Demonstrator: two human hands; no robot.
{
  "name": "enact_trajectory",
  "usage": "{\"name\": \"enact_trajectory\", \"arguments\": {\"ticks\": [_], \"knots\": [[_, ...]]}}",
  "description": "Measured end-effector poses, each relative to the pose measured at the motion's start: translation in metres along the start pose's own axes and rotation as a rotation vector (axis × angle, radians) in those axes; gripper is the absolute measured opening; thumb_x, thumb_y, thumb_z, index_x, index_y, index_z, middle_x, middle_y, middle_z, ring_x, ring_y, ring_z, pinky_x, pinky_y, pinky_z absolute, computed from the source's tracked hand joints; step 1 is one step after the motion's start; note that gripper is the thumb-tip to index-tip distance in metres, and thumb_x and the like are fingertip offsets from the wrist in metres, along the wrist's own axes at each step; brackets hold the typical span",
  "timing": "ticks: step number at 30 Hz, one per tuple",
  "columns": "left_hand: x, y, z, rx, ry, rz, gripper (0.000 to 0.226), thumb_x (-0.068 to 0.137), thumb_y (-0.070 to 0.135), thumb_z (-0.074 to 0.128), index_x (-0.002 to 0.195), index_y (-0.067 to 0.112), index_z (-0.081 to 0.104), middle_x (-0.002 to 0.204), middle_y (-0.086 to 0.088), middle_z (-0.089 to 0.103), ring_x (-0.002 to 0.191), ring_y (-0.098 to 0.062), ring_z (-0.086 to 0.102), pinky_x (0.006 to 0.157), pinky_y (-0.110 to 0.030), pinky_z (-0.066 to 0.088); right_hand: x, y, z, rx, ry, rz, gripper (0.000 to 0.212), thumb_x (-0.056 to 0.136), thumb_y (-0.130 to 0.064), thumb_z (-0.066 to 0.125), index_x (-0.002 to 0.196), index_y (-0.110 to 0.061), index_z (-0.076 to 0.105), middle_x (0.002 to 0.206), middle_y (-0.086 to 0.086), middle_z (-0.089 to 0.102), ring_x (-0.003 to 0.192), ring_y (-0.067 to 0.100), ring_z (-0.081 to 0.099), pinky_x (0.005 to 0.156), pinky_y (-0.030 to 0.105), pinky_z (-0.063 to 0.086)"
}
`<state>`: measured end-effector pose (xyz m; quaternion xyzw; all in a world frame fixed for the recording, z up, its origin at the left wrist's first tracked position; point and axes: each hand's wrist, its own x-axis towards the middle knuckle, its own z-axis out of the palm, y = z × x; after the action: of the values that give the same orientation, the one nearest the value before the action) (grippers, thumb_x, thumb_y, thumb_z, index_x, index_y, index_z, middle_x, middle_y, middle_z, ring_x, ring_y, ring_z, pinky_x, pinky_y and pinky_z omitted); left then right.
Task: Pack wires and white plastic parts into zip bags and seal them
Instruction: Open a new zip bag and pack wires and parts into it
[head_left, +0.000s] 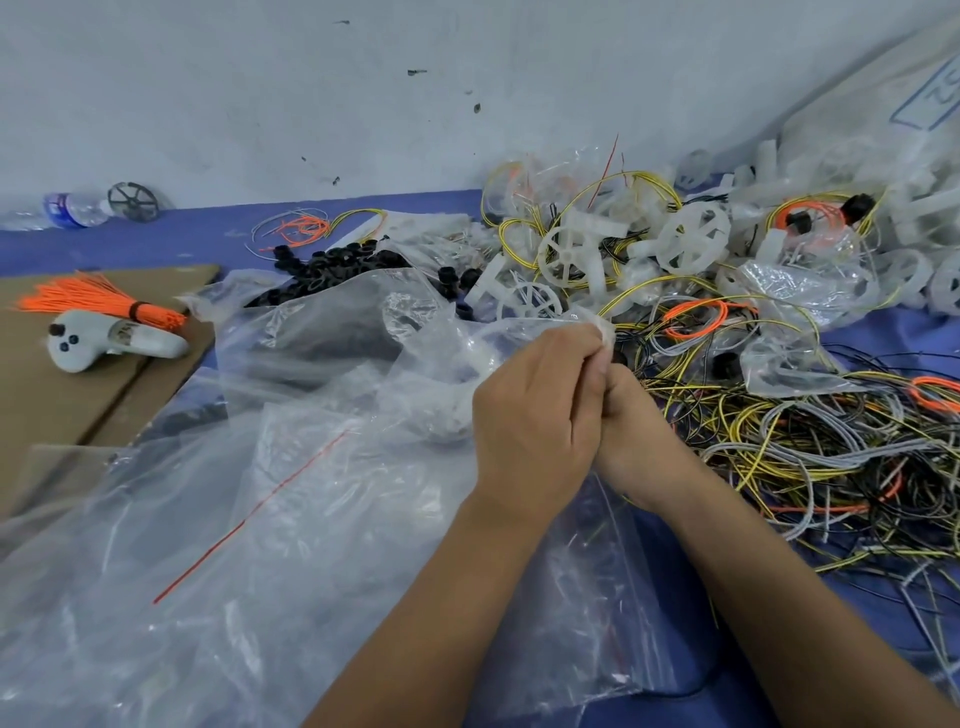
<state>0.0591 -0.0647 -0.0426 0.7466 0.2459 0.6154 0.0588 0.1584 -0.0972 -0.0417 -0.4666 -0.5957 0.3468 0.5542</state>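
Both the left hand (535, 415) and right hand (631, 410) pinch the rim of a zip bag (467, 353) mid-bench, left of the wires (810, 457). The film looks light, limp and slippery; best held at its stiffer zip strip.

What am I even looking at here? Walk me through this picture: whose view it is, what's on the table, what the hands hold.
This is no machine: a person wears a camera on the head, looking down at their own two bare hands. The left hand and right hand meet and pinch the edge of a clear zip bag. More clear bags lie in front. To the right sprawls a tangle of wires; behind it, white plastic wheels. On the left, a cardboard sheet carries an orange wire bundle and a grey controller.
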Motion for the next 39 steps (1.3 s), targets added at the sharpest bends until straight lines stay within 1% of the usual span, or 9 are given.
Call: {"name": "enact_trajectory", "arguments": {"ticks": [5,11,14,19,24,30,33,37,39], "knots": [[0.0,0.0,0.001,-0.037,-0.054,-0.004,0.012,0.099,0.008,0.06,0.096,0.002,0.07,0.091,-0.004,0.071,0.078,-0.018,0.064,0.068,-0.031,0.05,0.004,0.009,-0.004,-0.632,0.235,-0.025,0.031,0.086,0.004,0.061,0.059,-0.009,0.053,0.052,0.0,0.052,0.056,0.009,0.043,0.048,0.022,0.038],[-0.001,0.001,0.003,-0.061,-0.101,-0.022,0.007,0.099,0.005,0.062,0.096,0.002,0.068,0.09,-0.005,0.068,0.08,-0.019,0.06,0.072,-0.024,0.045,-0.001,0.003,0.005,-0.047,0.101,0.018,0.017,0.094,-0.005,0.052,0.083,-0.017,0.055,0.08,0.002,0.058,0.081,0.011,0.055,0.073,0.032,0.05],[-0.001,0.0,0.003,-0.079,-0.09,-0.021,0.006,0.099,0.002,0.063,0.096,0.001,0.068,0.091,-0.004,0.068,0.082,-0.018,0.061,0.076,-0.022,0.045,-0.005,0.005,0.007,-0.052,-0.004,0.023,0.025,0.103,0.005,0.044,0.1,-0.017,0.053,0.093,-0.003,0.061,0.085,-0.006,0.059,0.08,0.012,0.051],[0.0,0.0,0.001,-0.083,-0.085,-0.026,0.014,0.101,0.008,0.057,0.096,0.0,0.068,0.093,-0.005,0.07,0.083,-0.017,0.062,0.078,-0.017,0.044,0.004,0.013,-0.002,-0.3,0.212,-0.017,0.038,0.097,0.008,0.051,0.07,-0.018,0.057,0.063,-0.013,0.057,0.063,-0.004,0.05,0.057,0.022,0.045],[-0.001,-0.001,0.002,-0.09,-0.059,-0.071,0.005,0.095,-0.001,0.066,0.095,0.001,0.07,0.091,-0.004,0.072,0.083,-0.016,0.063,0.077,-0.02,0.047,-0.002,0.017,0.008,-0.396,-0.11,-0.103,0.035,0.095,0.008,0.048,0.11,-0.023,0.055,0.105,-0.017,0.055,0.094,-0.028,0.051,0.085,-0.002,0.039],[0.001,-0.007,0.0,-0.135,-0.023,-0.209,0.017,0.102,0.022,0.059,0.094,0.01,0.069,0.083,0.007,0.07,0.075,-0.006,0.064,0.069,-0.019,0.049,0.01,0.024,0.003,-0.459,0.052,-0.094,0.02,0.085,-0.002,0.051,0.071,-0.011,0.062,0.069,0.008,0.067,0.061,0.022,0.059,0.058,0.051,0.054],[0.0,-0.009,0.002,-0.136,-0.03,-0.213,0.014,0.102,0.023,0.059,0.095,0.014,0.067,0.084,0.01,0.069,0.076,-0.003,0.064,0.069,-0.018,0.049,0.012,0.028,0.003,-0.447,0.055,-0.08,0.016,0.083,-0.012,0.048,0.078,-0.012,0.064,0.071,0.007,0.067,0.065,0.016,0.059,0.06,0.054,0.053],[-0.002,-0.011,0.004,-0.152,-0.028,-0.212,0.011,0.103,0.026,0.059,0.097,0.021,0.066,0.089,0.012,0.07,0.081,0.0,0.066,0.072,-0.019,0.05,0.006,0.017,0.018,-0.361,-0.17,-0.125,0.039,0.093,-0.015,0.041,0.096,-0.049,0.059,0.099,-0.031,0.062,0.098,-0.007,0.06,0.087,0.016,0.05],[-0.002,-0.012,0.004,-0.135,-0.008,-0.222,0.011,0.102,0.025,0.059,0.097,0.02,0.067,0.088,0.013,0.069,0.08,0.001,0.065,0.071,-0.016,0.049,0.007,0.016,0.018,-0.374,-0.144,-0.123,0.035,0.094,-0.01,0.045,0.092,-0.041,0.061,0.094,-0.025,0.065,0.092,-0.004,0.062,0.081,0.019,0.053]]}}
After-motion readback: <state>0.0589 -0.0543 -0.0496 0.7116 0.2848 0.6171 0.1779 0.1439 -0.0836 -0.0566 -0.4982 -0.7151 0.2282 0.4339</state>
